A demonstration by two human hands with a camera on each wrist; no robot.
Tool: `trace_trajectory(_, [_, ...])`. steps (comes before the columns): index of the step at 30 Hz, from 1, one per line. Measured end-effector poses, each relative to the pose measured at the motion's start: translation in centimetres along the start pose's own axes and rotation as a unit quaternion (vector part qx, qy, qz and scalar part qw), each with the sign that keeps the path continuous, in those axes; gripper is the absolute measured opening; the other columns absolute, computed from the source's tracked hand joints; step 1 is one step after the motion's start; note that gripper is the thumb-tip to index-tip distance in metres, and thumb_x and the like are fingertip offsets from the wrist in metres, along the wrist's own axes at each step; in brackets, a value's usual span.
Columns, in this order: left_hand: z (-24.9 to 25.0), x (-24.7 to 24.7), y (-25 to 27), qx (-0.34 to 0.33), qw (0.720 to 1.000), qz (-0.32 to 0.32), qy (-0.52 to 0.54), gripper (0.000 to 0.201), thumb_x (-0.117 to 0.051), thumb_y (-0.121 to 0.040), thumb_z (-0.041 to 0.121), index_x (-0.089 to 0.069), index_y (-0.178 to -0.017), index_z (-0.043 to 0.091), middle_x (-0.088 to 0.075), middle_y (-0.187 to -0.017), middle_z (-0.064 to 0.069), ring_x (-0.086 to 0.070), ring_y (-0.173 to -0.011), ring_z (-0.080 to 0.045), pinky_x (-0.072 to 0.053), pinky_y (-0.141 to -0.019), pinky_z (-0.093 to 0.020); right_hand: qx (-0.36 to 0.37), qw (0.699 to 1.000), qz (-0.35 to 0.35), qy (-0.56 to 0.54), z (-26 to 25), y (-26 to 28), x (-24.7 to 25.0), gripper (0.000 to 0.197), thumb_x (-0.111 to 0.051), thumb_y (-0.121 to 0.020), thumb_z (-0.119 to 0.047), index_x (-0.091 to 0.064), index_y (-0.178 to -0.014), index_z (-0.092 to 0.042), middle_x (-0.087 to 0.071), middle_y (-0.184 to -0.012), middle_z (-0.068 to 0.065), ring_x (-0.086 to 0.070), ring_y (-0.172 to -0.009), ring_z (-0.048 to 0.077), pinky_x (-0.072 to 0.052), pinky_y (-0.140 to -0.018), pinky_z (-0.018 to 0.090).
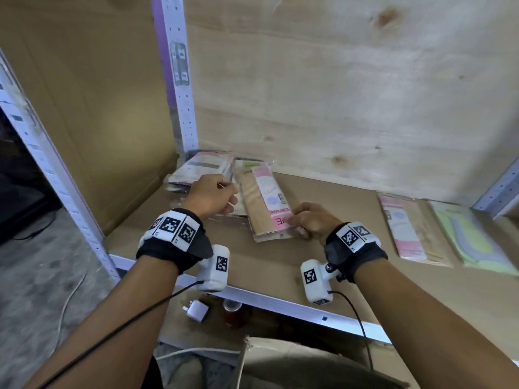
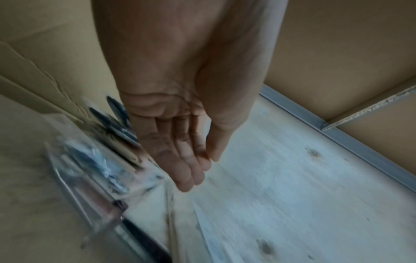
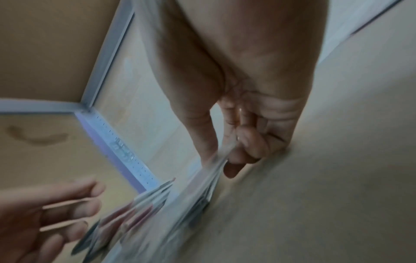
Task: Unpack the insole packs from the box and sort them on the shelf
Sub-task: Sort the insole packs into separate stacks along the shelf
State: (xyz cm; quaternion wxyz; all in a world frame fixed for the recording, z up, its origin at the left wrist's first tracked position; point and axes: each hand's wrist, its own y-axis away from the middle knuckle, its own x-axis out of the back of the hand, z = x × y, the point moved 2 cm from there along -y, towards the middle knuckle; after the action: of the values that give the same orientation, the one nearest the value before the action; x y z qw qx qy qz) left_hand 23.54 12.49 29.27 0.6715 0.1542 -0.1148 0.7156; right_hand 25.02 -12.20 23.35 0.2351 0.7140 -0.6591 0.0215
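A stack of clear-wrapped insole packs (image 1: 264, 203), tan with a pink label, lies on the brown shelf board (image 1: 323, 276). My right hand (image 1: 297, 223) pinches the stack's near end; in the right wrist view the thumb and curled fingers of the right hand (image 3: 225, 160) clamp the plastic edges of the packs (image 3: 198, 185). My left hand (image 1: 227, 200) is at the stack's left side with fingers relaxed. Seen from the left wrist, the left hand (image 2: 198, 170) is straight-fingered and holds nothing, beside blurred packs (image 2: 94, 169). The cardboard box (image 1: 252, 352) stands open below the shelf.
Another pile of packs (image 1: 202, 167) sits in the back left corner by the perforated upright (image 1: 179, 80). A pink pack (image 1: 407, 228) and a green pack (image 1: 471, 240) lie at the right. A white plug (image 1: 196, 310) and a red jar (image 1: 233, 313) sit on the lower level.
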Motion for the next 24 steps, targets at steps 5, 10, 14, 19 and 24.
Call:
trace_trajectory(5, [0.8,-3.6,-0.6,-0.081,0.993,0.025,-0.087,0.021,-0.063,-0.093,0.031,-0.07,-0.107,0.017,-0.071,-0.103,-0.003,-0.064,-0.088,-0.019,-0.055,-0.087,-0.034,0.022,0.997,-0.01,-0.071,1.7,4.5,5.3,0.007,-0.062,-0.093,-0.003,-0.06,-0.095,-0.01,-0.066,-0.088,0.014,-0.045,-0.061,0.016,-0.031,-0.054,0.027])
trace_trajectory(10, [2.3,-7.2,-1.2,-0.128,0.981,0.043,-0.141,0.035,-0.065,-0.092,0.036,-0.066,-0.121,0.016,-0.063,-0.124,-0.002,-0.057,-0.113,-0.018,-0.044,-0.098,-0.03,0.037,0.991,-0.006,-0.128,4.6,8.7,10.8,0.027,-0.064,-0.095,-0.02,-0.066,-0.114,-0.001,-0.071,-0.097,0.015,-0.062,-0.07,0.015,-0.044,-0.06,0.02])
trace_trajectory(14, [2.7,-10.8,-0.9,-0.112,0.982,-0.082,-0.126,0.053,-0.06,-0.094,0.049,-0.055,-0.138,0.019,-0.058,-0.132,0.002,-0.055,-0.119,-0.015,-0.041,-0.103,-0.032,0.019,0.988,0.005,-0.153,7.8,10.6,14.3,0.04,-0.067,-0.093,-0.023,-0.062,-0.121,0.005,-0.07,-0.115,0.022,-0.062,-0.097,0.027,-0.04,-0.086,0.036])
trace_trajectory(19, [2.7,-15.0,0.6,-0.079,0.959,-0.253,-0.102,0.046,-0.06,-0.09,0.055,-0.07,-0.118,0.02,-0.074,-0.114,0.005,-0.069,-0.108,-0.021,-0.047,-0.104,-0.037,0.037,0.981,0.022,-0.188,8.7,12.3,17.3,0.023,-0.067,-0.093,-0.018,-0.072,-0.11,-0.004,-0.075,-0.107,0.015,-0.069,-0.094,0.022,-0.051,-0.088,0.034])
trace_trajectory(24, [3.6,-17.4,1.4,-0.059,0.964,-0.256,0.026,0.023,-0.07,-0.09,0.035,-0.076,-0.1,0.015,-0.077,-0.104,-0.01,-0.057,-0.077,-0.032,-0.039,-0.059,-0.032,0.023,0.965,0.08,-0.247,9.6,13.4,19.8,0.03,-0.07,-0.089,-0.022,-0.07,-0.115,-0.007,-0.075,-0.108,0.013,-0.07,-0.095,0.026,-0.057,-0.086,0.039])
